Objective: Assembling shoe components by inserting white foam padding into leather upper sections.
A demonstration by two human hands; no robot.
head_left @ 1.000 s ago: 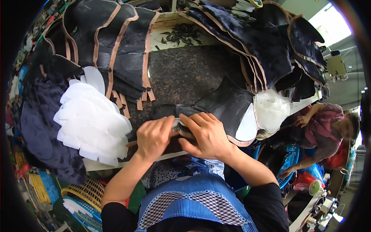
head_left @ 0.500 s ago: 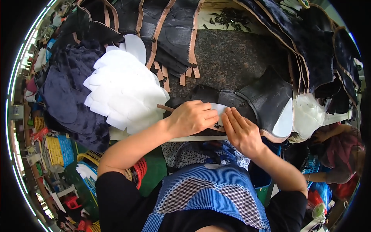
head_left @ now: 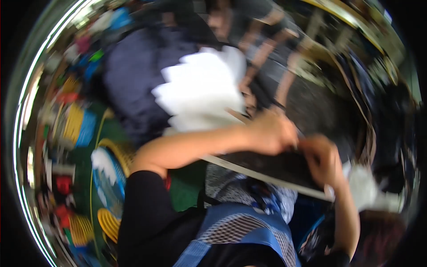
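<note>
Blur from motion covers the whole view. My left hand is closed above the near part of the work table, right of a stack of white cut pieces. A thin brown strip sticks out on its left side; whether the fingers grip it I cannot tell. Close by, my right hand has its fingers curled in a pinch, their tips almost meeting the left hand's. What lies between them is too smeared to name. Under both hands is a dark area, either black material or the tabletop.
Dark plush material lies left of the white stack. Black pieces with brown edging spread at the back, and more dark pieces hang at the right. A white bundle is beyond my right wrist. Baskets stand below left.
The view has swung, so the table sits tilted and further right. My hands, flat or bent over a black piece with a white patch before, are now raised and closed together.
</note>
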